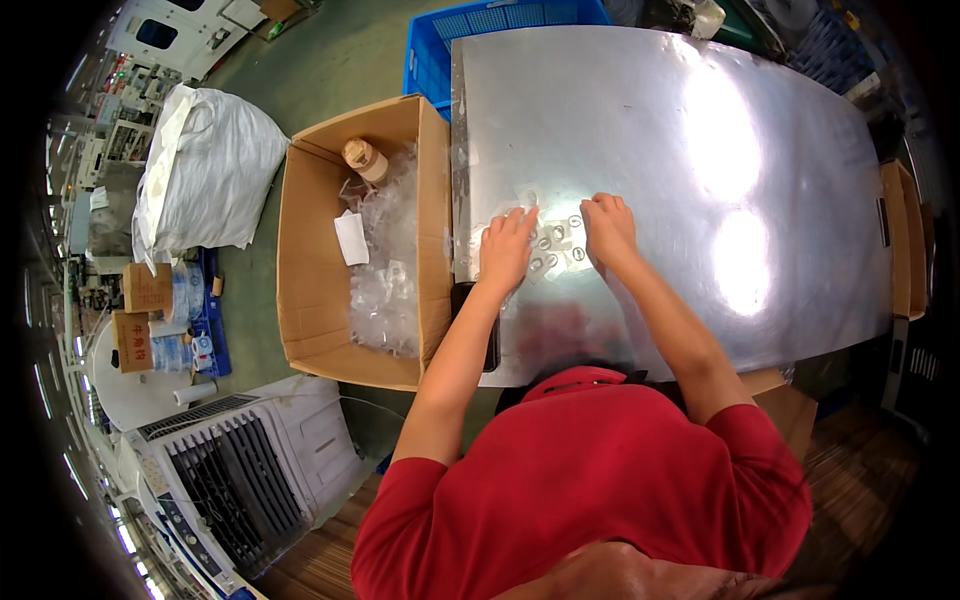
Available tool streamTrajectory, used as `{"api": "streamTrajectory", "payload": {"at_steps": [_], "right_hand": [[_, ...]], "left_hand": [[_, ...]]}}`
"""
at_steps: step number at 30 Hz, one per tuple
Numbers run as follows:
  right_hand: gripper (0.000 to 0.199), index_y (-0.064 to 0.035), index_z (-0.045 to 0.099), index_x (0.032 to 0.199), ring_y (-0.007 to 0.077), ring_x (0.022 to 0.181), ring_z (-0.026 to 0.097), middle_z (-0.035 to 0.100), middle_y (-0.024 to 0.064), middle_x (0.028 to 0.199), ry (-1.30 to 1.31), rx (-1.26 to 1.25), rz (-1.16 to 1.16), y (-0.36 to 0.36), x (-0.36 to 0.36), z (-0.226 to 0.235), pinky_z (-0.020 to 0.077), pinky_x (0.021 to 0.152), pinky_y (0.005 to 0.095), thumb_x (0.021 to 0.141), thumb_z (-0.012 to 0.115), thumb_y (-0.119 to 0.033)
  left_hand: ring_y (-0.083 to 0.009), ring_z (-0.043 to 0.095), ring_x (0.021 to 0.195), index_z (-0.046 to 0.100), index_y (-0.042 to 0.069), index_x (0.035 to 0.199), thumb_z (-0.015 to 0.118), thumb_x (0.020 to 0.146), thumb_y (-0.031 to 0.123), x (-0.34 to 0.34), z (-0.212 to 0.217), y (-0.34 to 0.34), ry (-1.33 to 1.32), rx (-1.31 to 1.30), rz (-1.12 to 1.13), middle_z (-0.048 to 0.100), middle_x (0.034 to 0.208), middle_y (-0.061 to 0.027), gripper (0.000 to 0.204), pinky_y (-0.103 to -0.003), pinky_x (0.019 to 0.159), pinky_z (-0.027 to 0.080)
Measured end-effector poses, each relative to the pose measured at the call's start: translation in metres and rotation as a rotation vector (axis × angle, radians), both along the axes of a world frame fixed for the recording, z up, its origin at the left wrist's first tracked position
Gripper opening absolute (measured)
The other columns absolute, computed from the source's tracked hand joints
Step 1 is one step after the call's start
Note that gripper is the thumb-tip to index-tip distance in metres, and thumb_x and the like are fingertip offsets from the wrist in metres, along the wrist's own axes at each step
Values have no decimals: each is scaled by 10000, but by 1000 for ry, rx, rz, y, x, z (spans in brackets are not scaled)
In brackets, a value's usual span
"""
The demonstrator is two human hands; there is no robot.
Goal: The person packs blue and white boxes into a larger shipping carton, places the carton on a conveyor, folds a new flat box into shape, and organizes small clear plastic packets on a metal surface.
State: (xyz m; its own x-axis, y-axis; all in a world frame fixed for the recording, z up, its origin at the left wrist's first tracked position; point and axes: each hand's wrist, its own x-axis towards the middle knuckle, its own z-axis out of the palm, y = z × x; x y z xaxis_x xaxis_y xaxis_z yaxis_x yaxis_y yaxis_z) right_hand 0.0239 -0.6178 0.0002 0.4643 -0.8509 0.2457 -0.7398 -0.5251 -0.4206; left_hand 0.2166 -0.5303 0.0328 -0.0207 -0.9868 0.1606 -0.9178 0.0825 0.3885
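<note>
Both hands lie palm down on a cluster of small clear packets (556,246), each with a little ring inside, spread on the shiny metal table (700,150); the left hand (506,250) has its fingers stretched forward and close together, tips on the packets at the cluster's far left corner, while the right hand (608,228) has its fingers curled slightly and pressed down on the right edge of the cluster, and whether any finger pinches a single packet cannot be told at this size. The packets sit between the two hands, near the table's left edge, touching or overlapping one another in a loose patch. Judging by this, only a small batch is out on the table and being laid flat or sorted, while much more remains: the open cardboard box (310,250) just left of the table holds a heap of clear bags (385,270), with a tape roll (363,157) and a white slip (351,238) on top. The rest of the table is bare metal with bright glare spots, so nothing hinders the hands there. Farther out, a blue crate (425,50) stands behind the box, a full white sack (205,170) lies on the floor to the left, a white fan unit (250,470) stands near the person's left side, and brown cartons (905,240) line the table's right edge
</note>
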Motion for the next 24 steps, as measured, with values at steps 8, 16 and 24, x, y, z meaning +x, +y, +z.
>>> {"api": "streamTrajectory", "payload": {"at_steps": [8,16,24], "right_hand": [[304,-41,605,1049,272,944,533,591,86,1002,-150,175,10,15,6,16,431,783,374,750,638,-87],[281,-30,627,1029,253,787,558,598,85,819,-803,811,-173,33,6,19,453,649,319,747,624,-29],[326,-97,627,1012,250,864,533,561,71,962,-24,-74,195,63,-87,9,414,715,379,688,667,-89]], "left_hand": [[-266,527,902,634,76,961,630,716,44,6,-32,5,67,-59,25,575,981,-59,247,-396,807,415],[-296,551,908,641,40,928,633,744,57,-8,-8,10,101,-205,121,619,910,-101,185,-370,767,458],[-180,589,724,630,-18,929,541,863,61,7,-24,13,760,-107,457,626,821,-88,136,-284,646,461]]}}
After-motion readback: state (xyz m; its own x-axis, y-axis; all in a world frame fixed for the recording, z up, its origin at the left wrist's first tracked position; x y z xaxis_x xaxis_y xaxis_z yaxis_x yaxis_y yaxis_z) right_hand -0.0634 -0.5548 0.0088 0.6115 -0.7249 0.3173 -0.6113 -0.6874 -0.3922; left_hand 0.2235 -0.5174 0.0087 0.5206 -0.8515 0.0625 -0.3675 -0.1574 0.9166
